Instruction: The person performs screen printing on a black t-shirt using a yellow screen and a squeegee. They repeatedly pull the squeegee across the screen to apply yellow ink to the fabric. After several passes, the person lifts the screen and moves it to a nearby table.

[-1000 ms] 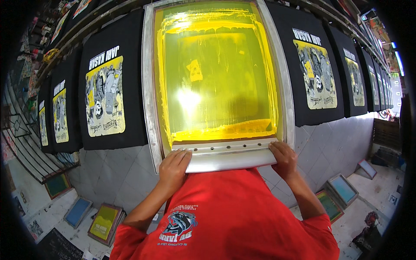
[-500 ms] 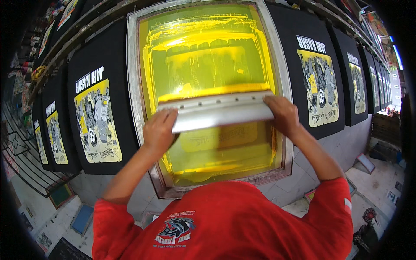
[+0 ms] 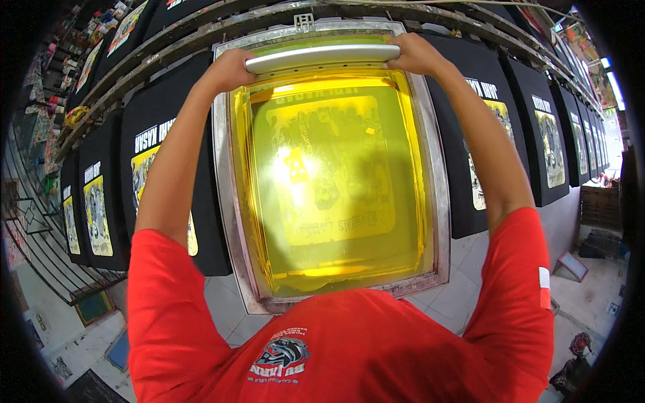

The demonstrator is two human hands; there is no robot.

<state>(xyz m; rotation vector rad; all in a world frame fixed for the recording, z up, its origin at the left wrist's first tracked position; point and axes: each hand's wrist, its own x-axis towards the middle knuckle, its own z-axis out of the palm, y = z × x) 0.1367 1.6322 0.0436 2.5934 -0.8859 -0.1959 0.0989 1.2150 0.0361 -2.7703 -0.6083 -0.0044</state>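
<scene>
A long silver squeegee [image 3: 322, 58] lies across the far end of a screen-printing frame, gripped at both ends. My left hand [image 3: 233, 70] is closed round its left end, my right hand [image 3: 415, 54] round its right end. Yellow ink [image 3: 329, 76] is gathered along the near side of the squeegee. The screen mesh [image 3: 363, 262] is yellow-green and thinly coated, and a picture with lettering shows through it. A metal frame [image 3: 440, 201] borders the mesh, with yellow ink smeared along the inner sides. Both arms are stretched far forward.
Black shirts [image 3: 201, 221] with yellow, white and grey prints lie on boards in a row to the left, and more black shirts [image 3: 547, 134] to the right. A wooden rail [image 3: 168, 57] runs behind the frame. Small framed panels [image 3: 571, 266] stand low at the right.
Both hands have pushed the squeegee away from me, from the middle of the screen to its far end. The printed picture beneath the mesh now shows more fully.
</scene>
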